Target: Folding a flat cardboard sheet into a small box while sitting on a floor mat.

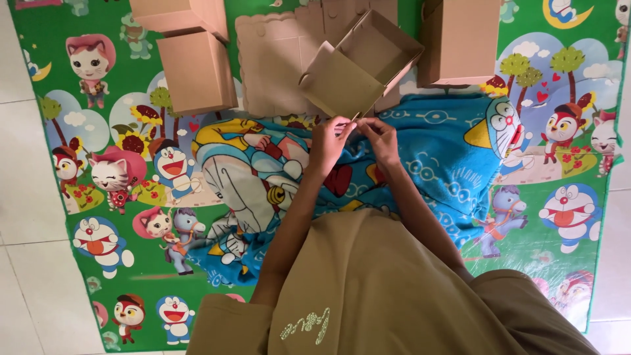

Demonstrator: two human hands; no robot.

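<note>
Brown cardboard box [361, 66], half-folded and open-topped, sits tilted on the flat scalloped cardboard sheets [276, 62] just ahead of the person. Both the left hand [328, 141] and right hand [378, 138] pinch narrowly at its near lower flap (fingertips almost touching each other). Creasing that flap squarely along its score should serve best. Finished plain boxes [197, 69] lie beside it on the green cartoon mat [118, 263]; a blue blanket [434, 158] covers the lap.

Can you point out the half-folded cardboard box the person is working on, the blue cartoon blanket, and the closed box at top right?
half-folded cardboard box [342, 82], head view, on its near outer wall.
blue cartoon blanket [434, 158], head view, on its blue right part.
closed box [460, 39], head view, on its top face.
</note>
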